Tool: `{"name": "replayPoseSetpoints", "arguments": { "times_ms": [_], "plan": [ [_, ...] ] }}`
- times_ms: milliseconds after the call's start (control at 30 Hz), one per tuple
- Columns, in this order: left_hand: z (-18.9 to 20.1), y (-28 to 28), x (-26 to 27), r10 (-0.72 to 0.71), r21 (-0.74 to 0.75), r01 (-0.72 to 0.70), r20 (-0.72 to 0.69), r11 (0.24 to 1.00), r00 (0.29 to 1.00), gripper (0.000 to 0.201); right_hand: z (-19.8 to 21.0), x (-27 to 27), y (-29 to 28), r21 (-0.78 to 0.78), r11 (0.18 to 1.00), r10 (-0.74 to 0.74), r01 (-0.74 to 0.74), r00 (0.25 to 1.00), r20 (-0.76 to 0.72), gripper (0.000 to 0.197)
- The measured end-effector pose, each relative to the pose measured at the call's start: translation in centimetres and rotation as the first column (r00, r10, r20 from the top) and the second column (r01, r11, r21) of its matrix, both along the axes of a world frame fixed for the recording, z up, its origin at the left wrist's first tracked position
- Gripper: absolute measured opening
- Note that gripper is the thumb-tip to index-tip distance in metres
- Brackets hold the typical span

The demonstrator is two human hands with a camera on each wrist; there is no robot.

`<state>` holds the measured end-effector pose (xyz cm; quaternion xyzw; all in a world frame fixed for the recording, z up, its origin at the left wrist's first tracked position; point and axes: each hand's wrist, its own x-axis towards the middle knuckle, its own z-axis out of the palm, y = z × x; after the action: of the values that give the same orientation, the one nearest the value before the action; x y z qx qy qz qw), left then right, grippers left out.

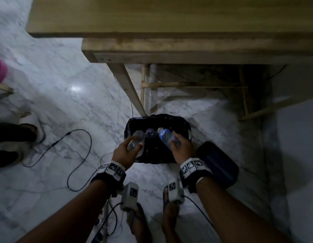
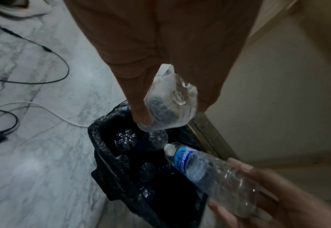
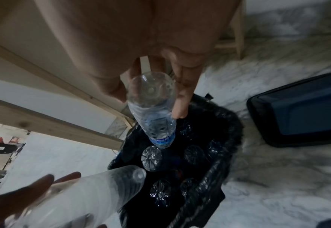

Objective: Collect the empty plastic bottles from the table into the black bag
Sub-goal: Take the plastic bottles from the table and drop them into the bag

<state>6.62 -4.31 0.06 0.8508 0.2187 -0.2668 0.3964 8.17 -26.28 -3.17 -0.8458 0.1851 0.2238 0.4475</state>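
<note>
The black bag (image 1: pixel 184 126) stands open on the marble floor below the table's edge, with several clear bottles (image 3: pixel 152 158) upright inside. My left hand (image 1: pixel 125 150) grips a clear unlabelled bottle (image 1: pixel 136 140) over the bag's left side, neck pointing down into the opening. My right hand (image 1: pixel 181 146) grips a clear bottle with a blue label (image 1: pixel 167 136) over the bag's right side, also neck down. In the wrist views the unlabelled bottle (image 2: pixel 170 100) and the labelled bottle (image 3: pixel 153 108) both hang above the bag's mouth (image 2: pixel 102 138).
The wooden table (image 1: pixel 169 18) with its legs (image 1: pixel 127 88) stands just behind the bag. A dark blue case (image 1: pixel 217 163) lies on the floor right of the bag. Cables (image 1: pixel 78 146) trail across the floor at left. Another person's feet (image 1: pixel 15 137) are at far left; my own feet (image 1: pixel 152 221) are below.
</note>
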Motion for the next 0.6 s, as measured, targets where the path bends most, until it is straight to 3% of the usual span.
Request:
{"name": "replayPoseSetpoints", "arguments": {
  "times_ms": [100,233,433,600],
  "plan": [
    [-3.3,-0.6,1.2,0.059,0.036,-0.059,0.003,0.998,0.998,0.058,-3.3,2.3,0.5,-0.016,0.999,0.034,-0.034,0.998,-0.044,0.053],
    [-4.8,-1.5,1.7,0.137,0.010,-0.137,0.037,0.991,0.990,0.072,-5.0,2.9,0.4,-0.003,1.000,0.029,-0.030,0.998,-0.064,0.056],
    [-4.5,-2.1,-0.8,0.187,-0.148,-0.172,0.094,0.974,0.978,0.075,-3.8,-0.7,-2.0,0.001,0.998,-0.070,0.070,0.998,-0.003,0.057],
    [-3.5,-2.4,-4.0,0.168,-0.128,-0.148,0.159,0.981,0.973,0.075,-2.8,-5.8,-5.5,-0.014,0.993,-0.119,0.121,0.991,0.067,0.051]
  ]
}}
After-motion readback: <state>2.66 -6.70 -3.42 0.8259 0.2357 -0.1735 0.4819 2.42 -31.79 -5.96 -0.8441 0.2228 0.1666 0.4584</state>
